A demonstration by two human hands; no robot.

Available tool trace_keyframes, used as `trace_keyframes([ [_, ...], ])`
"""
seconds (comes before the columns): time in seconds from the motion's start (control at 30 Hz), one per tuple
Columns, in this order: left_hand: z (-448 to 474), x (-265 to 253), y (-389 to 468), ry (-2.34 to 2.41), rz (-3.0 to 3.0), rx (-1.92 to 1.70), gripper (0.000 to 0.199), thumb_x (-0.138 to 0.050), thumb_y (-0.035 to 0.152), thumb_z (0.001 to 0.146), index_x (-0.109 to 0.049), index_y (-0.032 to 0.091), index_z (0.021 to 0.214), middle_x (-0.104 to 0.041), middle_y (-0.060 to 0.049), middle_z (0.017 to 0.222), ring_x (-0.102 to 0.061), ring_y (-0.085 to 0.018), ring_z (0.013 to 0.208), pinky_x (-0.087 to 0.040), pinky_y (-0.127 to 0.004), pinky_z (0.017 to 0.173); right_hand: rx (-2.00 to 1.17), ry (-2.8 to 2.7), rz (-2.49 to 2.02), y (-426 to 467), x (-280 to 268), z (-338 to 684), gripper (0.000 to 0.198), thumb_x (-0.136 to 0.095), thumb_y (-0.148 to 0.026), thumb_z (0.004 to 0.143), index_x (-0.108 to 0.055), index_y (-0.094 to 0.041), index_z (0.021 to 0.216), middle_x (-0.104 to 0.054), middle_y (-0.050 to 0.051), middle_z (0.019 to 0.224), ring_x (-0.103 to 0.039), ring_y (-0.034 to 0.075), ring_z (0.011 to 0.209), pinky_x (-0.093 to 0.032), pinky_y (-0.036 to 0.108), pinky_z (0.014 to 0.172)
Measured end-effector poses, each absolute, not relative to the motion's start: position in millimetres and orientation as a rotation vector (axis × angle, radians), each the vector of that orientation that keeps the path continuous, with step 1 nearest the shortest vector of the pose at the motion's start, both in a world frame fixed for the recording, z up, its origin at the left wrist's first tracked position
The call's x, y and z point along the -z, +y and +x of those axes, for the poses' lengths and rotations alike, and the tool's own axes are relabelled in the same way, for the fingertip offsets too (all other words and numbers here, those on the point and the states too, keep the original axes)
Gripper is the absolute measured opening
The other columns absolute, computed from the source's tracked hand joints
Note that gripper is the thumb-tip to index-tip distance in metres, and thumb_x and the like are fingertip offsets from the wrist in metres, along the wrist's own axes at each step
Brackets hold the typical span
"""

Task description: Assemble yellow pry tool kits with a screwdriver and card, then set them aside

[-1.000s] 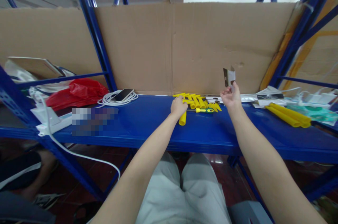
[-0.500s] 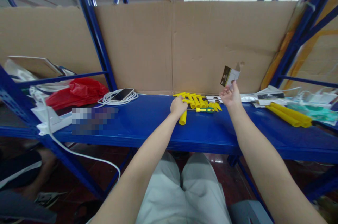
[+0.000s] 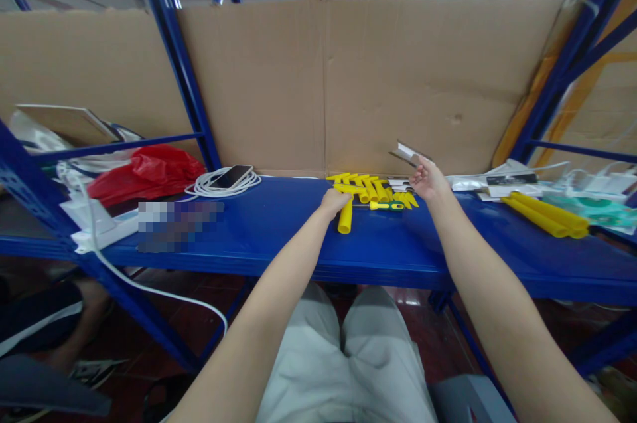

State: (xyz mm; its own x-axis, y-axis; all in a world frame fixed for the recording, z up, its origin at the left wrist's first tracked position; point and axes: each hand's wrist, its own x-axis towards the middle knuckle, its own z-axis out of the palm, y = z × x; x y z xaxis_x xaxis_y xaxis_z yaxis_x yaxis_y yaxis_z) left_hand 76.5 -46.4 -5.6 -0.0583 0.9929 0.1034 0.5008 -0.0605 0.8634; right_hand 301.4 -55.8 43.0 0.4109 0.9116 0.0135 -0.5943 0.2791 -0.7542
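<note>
My left hand [image 3: 332,202] is closed around the upper part of a yellow plastic piece [image 3: 345,218], whose hollow tube end points down towards me. Raised over the back of the shelf, my right hand [image 3: 428,178] pinches a small folded printed card [image 3: 408,153], seen nearly edge-on. Just right of my left hand lies a row of similar yellow pieces [image 3: 374,190]. A screwdriver [image 3: 391,206] with a green and yellow handle rests in front of them. Small pointed yellow bits [image 3: 407,200] and more folded cards [image 3: 399,184] sit beneath my right hand.
Two long yellow tubes [image 3: 545,214] lie at the right of the blue shelf [image 3: 279,230]. A phone [image 3: 233,176] rests on a coiled white cable at the left, near a red plastic bag [image 3: 149,174]. Cardboard [image 3: 259,84] walls the back.
The card in my right hand has tipped from showing its printed face to nearly edge-on, and that hand has shifted slightly left. My left hand stays about where it was on the yellow piece.
</note>
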Motion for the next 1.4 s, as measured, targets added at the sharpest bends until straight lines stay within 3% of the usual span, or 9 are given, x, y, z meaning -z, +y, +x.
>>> trace_keyframes([
  [0.2,82.2,-3.7,-56.8,1.413,1.267,-1.125,0.024,-0.064,0.014,0.079,-0.070,0.008,0.102,-0.075,-0.014,0.098,-0.072,-0.022,0.087,-0.056,-0.027,0.071,-1.072,-0.530,-0.752,-58.1,-43.9,299.7,0.026,-0.072,-0.019,0.077,-0.048,-0.020,0.067,-0.045,-0.010,0.050,-0.036,0.003,0.036,-0.033,0.015,0.037],
  [0.43,82.0,-11.5,-51.3,0.988,0.815,-1.426,0.017,-0.059,0.016,0.086,-0.068,0.010,0.099,-0.070,-0.005,0.069,-0.068,-0.013,0.061,-0.055,-0.021,0.061,-1.060,-0.664,-0.716,-65.7,-47.1,293.0,0.021,-0.060,-0.018,0.088,-0.047,-0.021,0.073,-0.049,-0.009,0.052,-0.041,0.005,0.041,-0.037,0.015,0.042],
  [0.63,71.8,-18.0,-50.7,0.837,0.491,-1.727,0.010,-0.058,0.017,0.089,-0.060,0.013,0.080,-0.047,0.007,0.048,-0.043,-0.004,0.034,-0.036,-0.014,0.038,-1.131,-1.095,-0.778,-65.9,-39.2,290.1,0.022,-0.069,-0.020,0.082,-0.049,-0.021,0.074,-0.051,-0.008,0.057,-0.047,0.005,0.050,-0.042,0.017,0.052],
  [0.7,68.6,-20.3,-50.9,0.820,0.421,-1.792,0.012,-0.057,0.017,0.090,-0.057,0.014,0.078,-0.045,0.008,0.048,-0.041,-0.004,0.033,-0.032,-0.014,0.037,-1.152,-1.190,-0.775,-65.8,-36.1,289.1,0.021,-0.070,-0.020,0.081,-0.050,-0.021,0.074,-0.050,-0.008,0.057,-0.046,0.006,0.051,-0.040,0.017,0.052],
  [0.93,65.4,-22.6,-50.7,0.851,0.356,-1.861,0.009,-0.055,0.017,0.092,-0.054,0.017,0.083,-0.054,0.005,0.061,-0.054,-0.005,0.043,-0.039,-0.015,0.043,-1.268,-1.371,-0.745,-70.9,-31.9,280.1,0.013,-0.069,-0.016,0.079,-0.057,-0.020,0.082,-0.050,-0.007,0.058,-0.042,0.006,0.053,-0.036,0.019,0.053],
  [1.27,71.3,-14.0,-47.1,0.829,0.600,-1.599,0.015,-0.056,0.016,0.090,-0.059,0.014,0.075,-0.059,0.001,0.057,-0.056,-0.007,0.044,-0.041,-0.017,0.046,-1.273,-1.475,-0.817,-71.5,-28.3,268.7,0.017,-0.072,-0.021,0.077,-0.055,-0.020,0.080,-0.051,-0.006,0.061,-0.043,0.008,0.055,-0.037,0.022,0.055],
  [1.4,72.9,-13.4,-46.0,0.833,0.657,-1.553,0.005,-0.061,0.018,0.086,-0.061,0.014,0.082,-0.058,0.001,0.054,-0.056,-0.009,0.044,-0.041,-0.017,0.047,-1.280,-1.492,-0.804,-71.1,-27.8,265.8,0.021,-0.075,-0.024,0.074,-0.054,-0.020,0.078,-0.052,-0.006,0.060,-0.044,0.007,0.055,-0.037,0.022,0.055],
])
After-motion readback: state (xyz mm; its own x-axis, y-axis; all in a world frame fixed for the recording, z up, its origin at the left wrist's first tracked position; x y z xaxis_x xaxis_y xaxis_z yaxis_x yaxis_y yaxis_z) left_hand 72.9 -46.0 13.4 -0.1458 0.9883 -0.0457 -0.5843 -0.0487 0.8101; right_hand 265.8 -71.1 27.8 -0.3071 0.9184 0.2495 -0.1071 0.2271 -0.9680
